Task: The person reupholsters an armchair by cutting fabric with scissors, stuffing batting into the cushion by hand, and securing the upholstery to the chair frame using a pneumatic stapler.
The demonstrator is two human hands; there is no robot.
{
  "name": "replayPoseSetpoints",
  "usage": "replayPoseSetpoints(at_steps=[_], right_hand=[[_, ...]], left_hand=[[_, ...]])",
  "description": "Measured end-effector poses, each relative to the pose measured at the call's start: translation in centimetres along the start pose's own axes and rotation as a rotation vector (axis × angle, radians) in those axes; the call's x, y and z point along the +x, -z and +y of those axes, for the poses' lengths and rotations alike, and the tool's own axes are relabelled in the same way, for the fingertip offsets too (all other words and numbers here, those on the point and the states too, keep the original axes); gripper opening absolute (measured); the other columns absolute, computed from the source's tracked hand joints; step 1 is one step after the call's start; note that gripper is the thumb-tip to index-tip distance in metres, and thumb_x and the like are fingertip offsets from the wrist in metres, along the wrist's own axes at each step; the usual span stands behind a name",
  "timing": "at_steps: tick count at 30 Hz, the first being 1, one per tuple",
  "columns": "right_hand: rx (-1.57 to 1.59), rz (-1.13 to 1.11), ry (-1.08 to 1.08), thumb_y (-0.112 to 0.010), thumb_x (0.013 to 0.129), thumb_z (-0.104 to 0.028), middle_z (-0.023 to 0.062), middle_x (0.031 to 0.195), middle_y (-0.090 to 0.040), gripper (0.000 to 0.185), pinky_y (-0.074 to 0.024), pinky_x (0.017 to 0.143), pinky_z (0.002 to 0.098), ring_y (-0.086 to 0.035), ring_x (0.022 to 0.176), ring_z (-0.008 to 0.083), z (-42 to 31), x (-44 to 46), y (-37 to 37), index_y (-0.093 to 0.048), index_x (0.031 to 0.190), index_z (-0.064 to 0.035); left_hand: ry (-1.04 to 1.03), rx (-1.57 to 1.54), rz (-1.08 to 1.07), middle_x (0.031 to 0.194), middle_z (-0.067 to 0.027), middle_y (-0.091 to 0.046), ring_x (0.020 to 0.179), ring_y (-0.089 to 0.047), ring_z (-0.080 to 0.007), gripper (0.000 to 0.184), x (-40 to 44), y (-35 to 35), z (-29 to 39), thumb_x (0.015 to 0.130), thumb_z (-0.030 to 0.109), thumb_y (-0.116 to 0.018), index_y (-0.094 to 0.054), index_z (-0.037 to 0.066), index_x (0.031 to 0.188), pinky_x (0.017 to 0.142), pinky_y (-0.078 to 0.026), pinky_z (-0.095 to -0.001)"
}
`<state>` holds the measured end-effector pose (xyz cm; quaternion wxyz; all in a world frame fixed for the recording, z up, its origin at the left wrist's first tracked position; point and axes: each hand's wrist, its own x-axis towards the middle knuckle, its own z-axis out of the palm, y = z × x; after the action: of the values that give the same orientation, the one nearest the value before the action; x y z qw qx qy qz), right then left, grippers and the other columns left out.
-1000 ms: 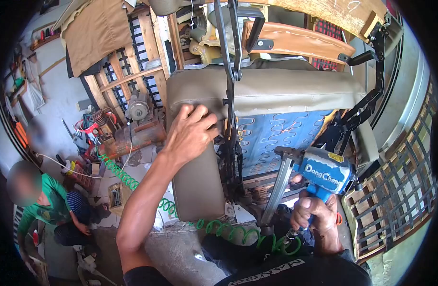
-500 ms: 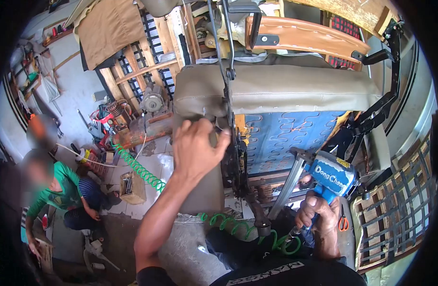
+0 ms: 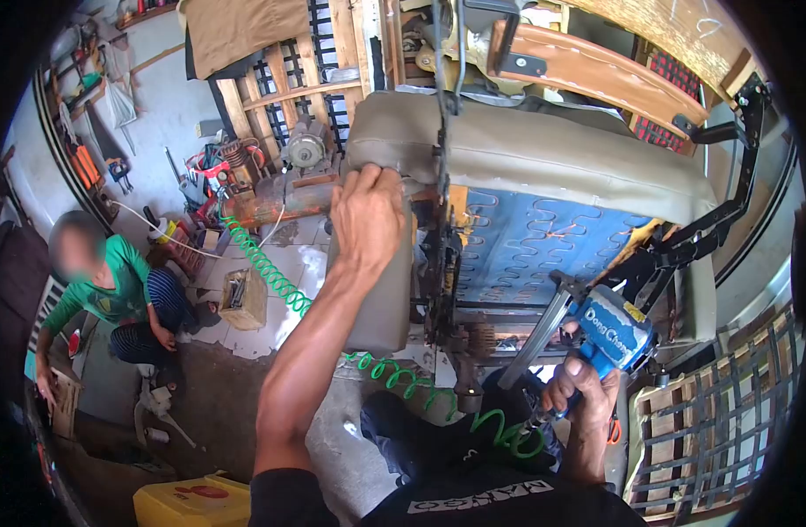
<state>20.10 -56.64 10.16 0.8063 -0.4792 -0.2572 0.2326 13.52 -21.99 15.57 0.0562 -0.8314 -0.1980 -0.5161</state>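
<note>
My right hand (image 3: 586,395) is wrapped around the grip of a blue air stapler (image 3: 612,327) marked DongCheng. Its long metal magazine slants down to the left, and a coiled green air hose (image 3: 407,379) runs from the handle. With fingers curled, my left hand (image 3: 368,215) holds the grey-brown upholstery cover (image 3: 388,136) at the left corner of a seat; the fingertips are partly hidden. Wavy springs over blue backing (image 3: 530,250) show on the seat's underside. A black metal frame (image 3: 441,255) stands just right of my left hand.
At left, a person in a green top (image 3: 113,285) crouches by a wooden box. An air compressor (image 3: 280,204) stands behind the hose. A small wooden box (image 3: 243,299) is on the tiles. A webbed wooden frame (image 3: 701,430) leans at right; a yellow container (image 3: 197,501) is at bottom left.
My left hand has moved from beside the black frame to the left corner of the cover. The camera view has shifted, bringing in the yellow container. The stapler stays in my right hand.
</note>
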Motion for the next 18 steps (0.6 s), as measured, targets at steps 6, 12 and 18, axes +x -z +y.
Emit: replayPoseSetpoints(at_steps=[6,12,18], right_hand=[[0.12,0.209,0.076,-0.069,0.09,-0.01,0.0041,0.059,-0.045,0.052,-0.0474,0.043,0.0364,-0.046,0.041,0.0167,-2.7,-4.4,5.3,-0.047,0.135,0.0066],[0.198,0.603,0.338,-0.061,0.095,-0.023,0.0,0.057,-0.038,0.05,-0.0418,0.035,0.0355,-0.04,0.037,0.014,-2.7,-11.3,13.7,-0.045,0.135,0.0026],[0.226,1.338,0.119,-0.062,0.093,-0.019,0.0009,0.068,-0.048,0.024,-0.0495,0.049,0.0338,-0.05,0.05,0.0144,5.6,-13.9,29.7,-0.059,0.11,-0.0028]], left_hand=[[-0.037,-0.102,-0.064,0.093,-0.0176,-0.066,0.088,-0.063,-0.039,0.014,-0.5,0.4,0.0,0.083,0.008,-0.067,-0.063,0.003,0.096,0.081,-0.048,-0.0495],[-0.178,0.217,-0.064,0.108,-0.0278,-0.064,0.098,-0.061,-0.0464,0.041,-2.8,-2.7,-7.3,0.074,0.013,-0.077,-0.058,-0.008,0.104,0.088,-0.047,-0.0538],[-0.12,-0.407,-0.217,0.13,-0.0163,-0.064,0.113,-0.061,-0.0219,0.037,-2.0,-4.2,-12.1,0.098,0.002,-0.062,-0.056,-0.006,0.134,0.1,-0.047,-0.036]])
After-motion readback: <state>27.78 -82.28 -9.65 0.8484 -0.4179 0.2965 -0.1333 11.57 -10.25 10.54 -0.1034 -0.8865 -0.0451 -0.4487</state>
